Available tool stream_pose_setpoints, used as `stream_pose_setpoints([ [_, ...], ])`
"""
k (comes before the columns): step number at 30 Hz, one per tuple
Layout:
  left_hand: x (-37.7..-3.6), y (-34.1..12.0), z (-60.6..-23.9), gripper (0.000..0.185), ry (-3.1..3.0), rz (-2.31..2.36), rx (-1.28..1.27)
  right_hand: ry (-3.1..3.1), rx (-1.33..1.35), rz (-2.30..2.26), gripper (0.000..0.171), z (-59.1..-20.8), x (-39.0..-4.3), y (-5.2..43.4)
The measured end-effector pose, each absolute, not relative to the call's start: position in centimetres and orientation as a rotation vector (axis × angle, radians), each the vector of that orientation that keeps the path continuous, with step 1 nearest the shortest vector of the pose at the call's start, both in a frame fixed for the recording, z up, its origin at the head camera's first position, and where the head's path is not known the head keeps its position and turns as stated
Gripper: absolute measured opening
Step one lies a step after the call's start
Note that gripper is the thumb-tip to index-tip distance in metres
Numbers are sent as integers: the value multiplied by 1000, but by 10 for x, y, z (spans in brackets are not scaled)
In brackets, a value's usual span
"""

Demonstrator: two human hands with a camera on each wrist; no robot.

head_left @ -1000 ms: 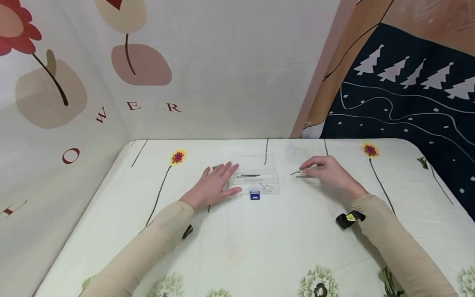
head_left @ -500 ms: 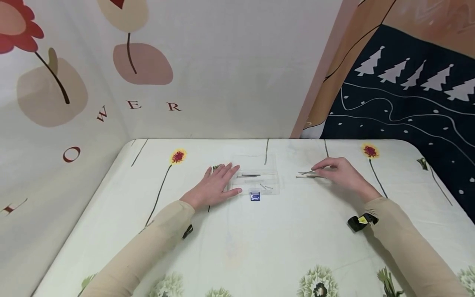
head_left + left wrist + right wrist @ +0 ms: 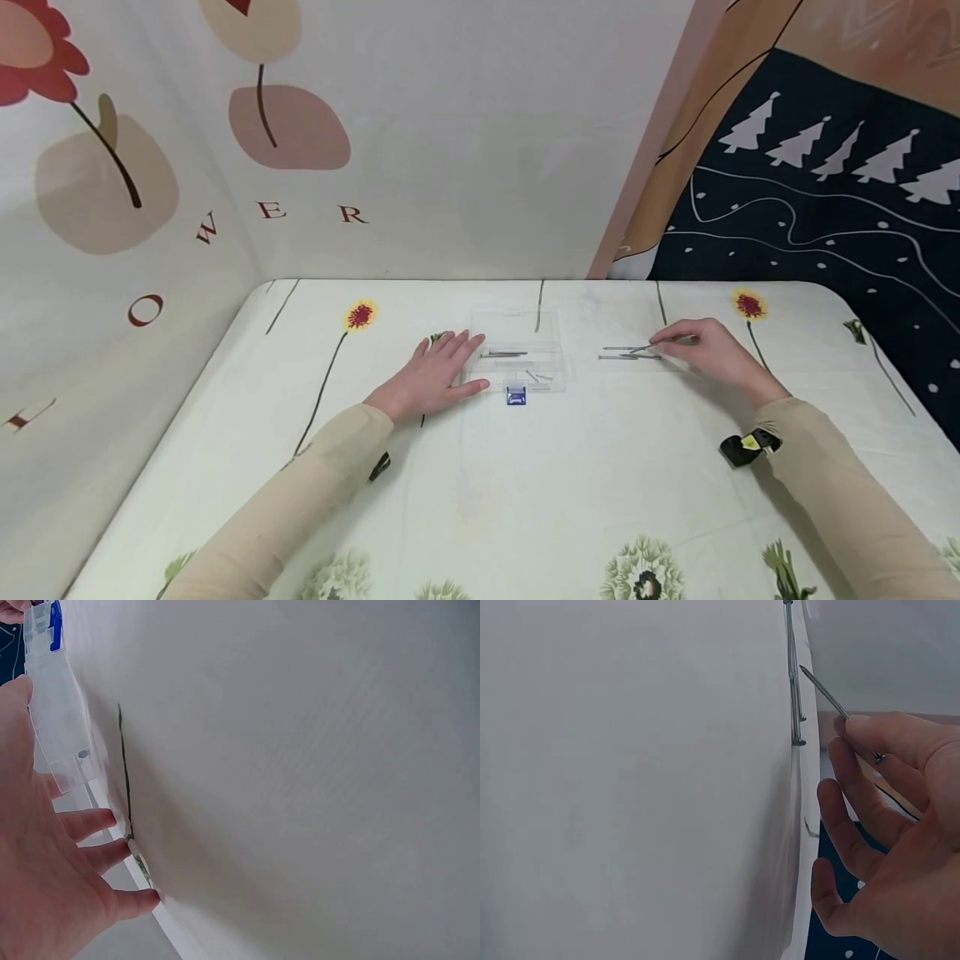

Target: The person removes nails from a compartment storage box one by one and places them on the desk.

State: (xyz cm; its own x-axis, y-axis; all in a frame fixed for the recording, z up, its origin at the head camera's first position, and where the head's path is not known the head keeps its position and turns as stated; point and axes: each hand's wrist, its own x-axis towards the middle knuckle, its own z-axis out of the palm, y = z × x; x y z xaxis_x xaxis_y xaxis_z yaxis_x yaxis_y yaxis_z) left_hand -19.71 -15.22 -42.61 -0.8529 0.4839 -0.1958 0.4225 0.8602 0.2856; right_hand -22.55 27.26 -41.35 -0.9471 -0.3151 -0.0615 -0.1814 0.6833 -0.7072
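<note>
My right hand [image 3: 708, 357] pinches a long nail [image 3: 825, 691] between thumb and index finger, its pointed end toward the left in the head view. The other fingers of that hand are bent and hold nothing. Just left of it, several long nails [image 3: 618, 357] lie on the cloth. My left hand [image 3: 431, 379] lies with spread fingers at the left side of a clear plastic box [image 3: 60, 705], which has its lid [image 3: 513, 323] laid back. Inside the box are long nails [image 3: 504, 354] in one compartment and smaller nails [image 3: 538, 377] nearer me. A blue latch [image 3: 516, 396] sits at the front.
A white cloth [image 3: 525, 483] with printed flowers covers the table. Behind stands a white printed curtain [image 3: 465, 167], with a dark tree-patterned cloth [image 3: 810, 192] at the right. A black wrist strap [image 3: 742, 450] is on my right wrist.
My right hand has moved to the right with the pinched nail, and more of the nails lying on the cloth now shows. The left hand has stayed beside the box.
</note>
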Motion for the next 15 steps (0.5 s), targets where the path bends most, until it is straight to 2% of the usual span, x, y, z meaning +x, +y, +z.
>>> stream_pose_setpoints([
  [15,-198,-153,-426,81,2768,326,685,2715,-419,-1052,23,-417,-230,284],
])
